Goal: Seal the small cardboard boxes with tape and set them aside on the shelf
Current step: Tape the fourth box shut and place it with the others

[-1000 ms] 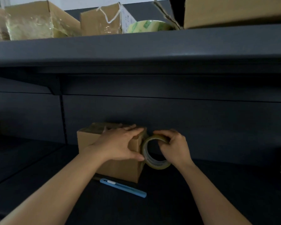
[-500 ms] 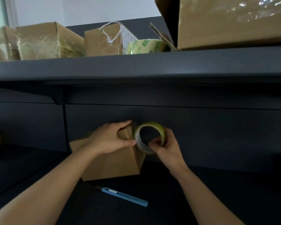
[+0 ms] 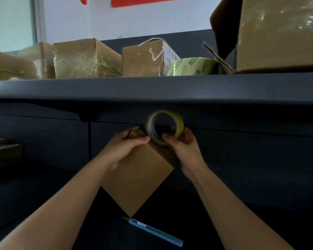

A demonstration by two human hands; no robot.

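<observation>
A small brown cardboard box (image 3: 139,179) is lifted off the lower shelf and tilted onto one corner. My left hand (image 3: 124,147) grips its upper end, fingers curled over the top edge. Right beside that edge, my right hand (image 3: 182,143) pinches a roll of clear yellowish tape (image 3: 164,127), thumb inside the ring. The roll touches the box's top corner. The box's top face is hidden from me.
A blue utility knife (image 3: 155,231) lies on the dark lower shelf (image 3: 242,204) below the box. The upper shelf (image 3: 152,87) carries several taped boxes (image 3: 85,58), a green-printed tape roll (image 3: 192,66) and a large open carton (image 3: 278,33).
Both hands raised the box and the tape roll off the lower shelf. The box has tipped from flat onto one corner, and the view has tilted upward.
</observation>
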